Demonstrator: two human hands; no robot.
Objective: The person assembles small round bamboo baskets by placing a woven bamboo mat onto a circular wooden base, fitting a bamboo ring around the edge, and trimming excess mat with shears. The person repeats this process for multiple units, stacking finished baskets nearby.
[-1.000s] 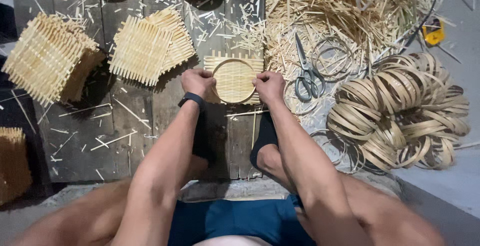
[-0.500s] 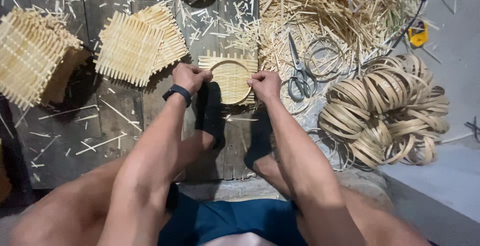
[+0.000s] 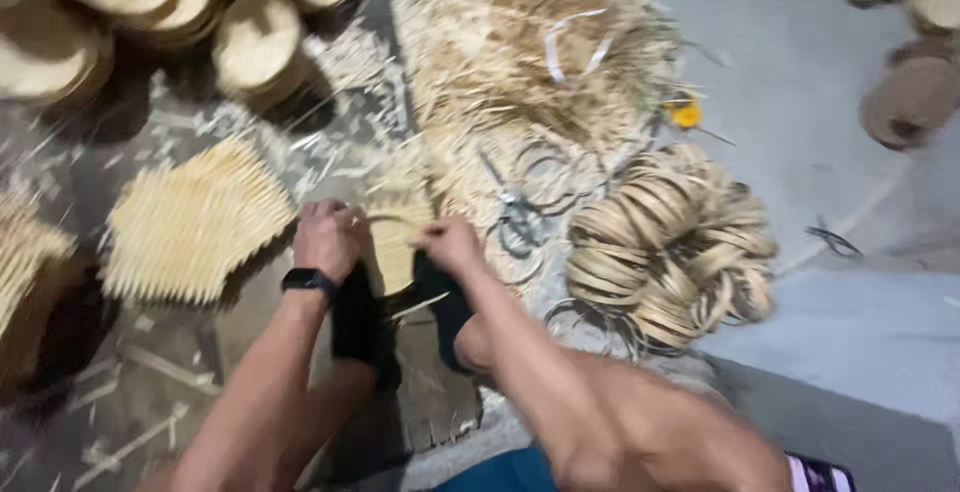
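My left hand [image 3: 328,237], with a black watch on its wrist, grips the left edge of a small woven bamboo mat with a round hoop [image 3: 397,247]. On the mat's right edge my right hand [image 3: 450,244] is closed. The mat stands tilted between my hands, just above two feet in black socks [image 3: 360,327]. The picture is blurred by head motion, so finger detail is unclear.
A stack of square woven bamboo mats [image 3: 190,222] lies left of my hands. A pile of coiled bamboo hoops [image 3: 670,242] sits to the right, scissors [image 3: 515,217] between. Loose bamboo strips [image 3: 530,62] are heaped behind; round woven pieces [image 3: 255,37] are stacked top left.
The view has swung up and to the right. The mat has been tipped up from lying flat. Both hands keep hold of it.
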